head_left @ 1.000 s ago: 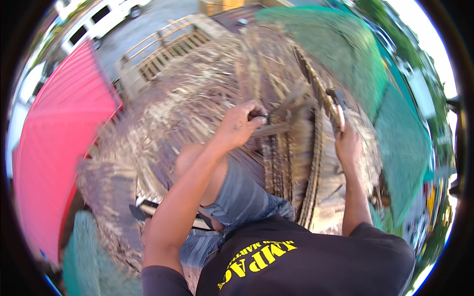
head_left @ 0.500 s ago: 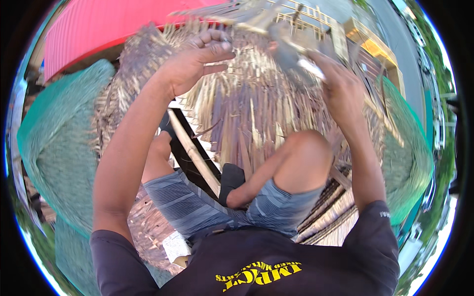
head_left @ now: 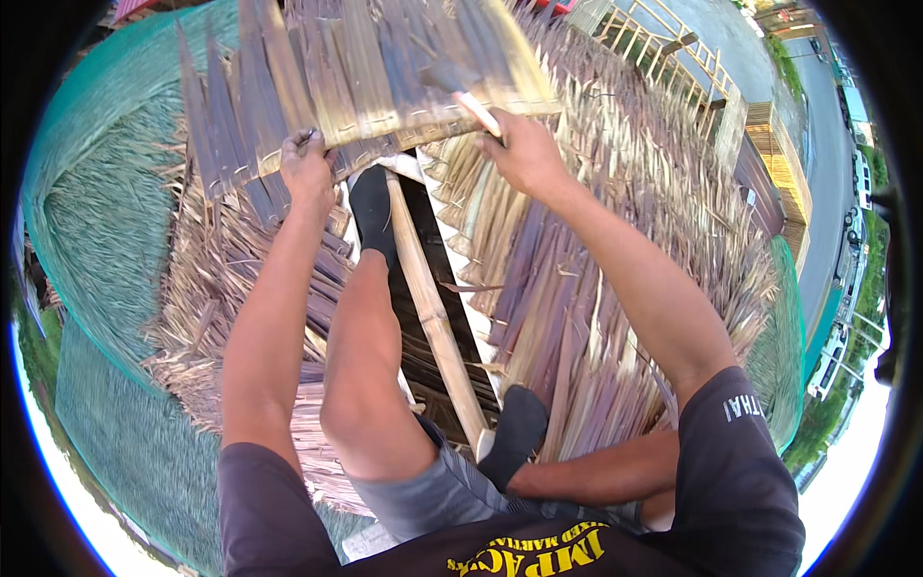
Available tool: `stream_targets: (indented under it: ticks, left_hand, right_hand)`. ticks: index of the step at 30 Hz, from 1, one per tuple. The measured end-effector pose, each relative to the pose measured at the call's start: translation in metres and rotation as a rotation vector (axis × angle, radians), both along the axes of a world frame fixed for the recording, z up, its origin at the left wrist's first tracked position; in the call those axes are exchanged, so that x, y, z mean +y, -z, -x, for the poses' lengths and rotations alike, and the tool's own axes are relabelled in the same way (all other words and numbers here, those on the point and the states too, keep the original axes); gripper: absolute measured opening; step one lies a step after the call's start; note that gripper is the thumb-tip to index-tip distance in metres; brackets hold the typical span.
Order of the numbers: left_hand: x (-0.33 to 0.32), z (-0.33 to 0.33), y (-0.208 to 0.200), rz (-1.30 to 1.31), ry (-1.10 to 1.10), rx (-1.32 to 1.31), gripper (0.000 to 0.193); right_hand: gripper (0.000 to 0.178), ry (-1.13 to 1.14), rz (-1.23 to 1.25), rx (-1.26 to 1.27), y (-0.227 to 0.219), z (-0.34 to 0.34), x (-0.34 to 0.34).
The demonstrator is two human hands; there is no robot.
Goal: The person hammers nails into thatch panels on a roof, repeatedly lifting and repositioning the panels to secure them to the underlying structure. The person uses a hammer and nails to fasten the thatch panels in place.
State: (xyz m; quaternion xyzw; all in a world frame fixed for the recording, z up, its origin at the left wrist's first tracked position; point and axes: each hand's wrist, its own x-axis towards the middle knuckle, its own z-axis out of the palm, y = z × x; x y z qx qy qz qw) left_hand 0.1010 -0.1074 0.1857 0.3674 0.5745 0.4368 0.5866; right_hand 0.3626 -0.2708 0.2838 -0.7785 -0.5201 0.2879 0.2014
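Observation:
A panel of dried palm-leaf thatch [head_left: 336, 67] spans the far side of the roof, its stitched edge turned toward me. My left hand [head_left: 310, 173] is closed on that near edge, left of the roof gap. My right hand [head_left: 529, 154] grips the white handle of a hammer [head_left: 478, 113], near the panel's right end. The hammer's dark head is blurred and lies over the leaves; whether it touches them I cannot tell. Below the panel, a bamboo pole [head_left: 423, 288] runs along the dark gap between my feet.
My dark-shod feet [head_left: 514, 438] are on either side of the pole. Laid thatch [head_left: 596, 288] slopes away to the right. Green netting [head_left: 106, 221] covers thatch on the left. A bamboo frame [head_left: 668, 43] and a road with vehicles [head_left: 817, 125] lie beyond, far right.
The thatch panel has come into view at the far side, and my left hand, before raised with bent fingers, now holds its edge. My right hand has moved left with the hammer. My legs have shifted.

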Motion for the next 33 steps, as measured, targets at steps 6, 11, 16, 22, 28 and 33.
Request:
stream_targets:
  ticks: [6,11,16,22,28,33]
  left_hand:
    - [0.015,0.049,0.157,0.124,-0.169,0.141,0.018]
    - [0.01,0.075,0.211,0.232,-0.209,0.088,0.013]
    - [0.018,0.085,0.224,0.253,-0.116,0.127,0.017]
    - [0.036,0.093,0.234,0.298,-0.04,0.158,0.021]
    - [0.028,0.112,0.175,0.539,0.282,0.063,0.022]
    - [0.02,0.026,0.132,-0.196,0.941,0.889,0.022]
  right_hand:
    - [0.035,0.393,0.176,0.421,0.116,-0.001,0.015]
    - [0.033,0.442,0.228,0.502,0.159,0.016,-0.003]
    - [0.032,0.329,0.194,0.412,0.193,0.036,-0.002]
    - [0.036,0.19,0.361,0.196,0.212,0.044,0.013]
    - [0.034,0.241,0.46,0.342,0.199,0.036,0.012]
    - [0.037,0.268,0.469,0.313,0.204,0.044,0.006]
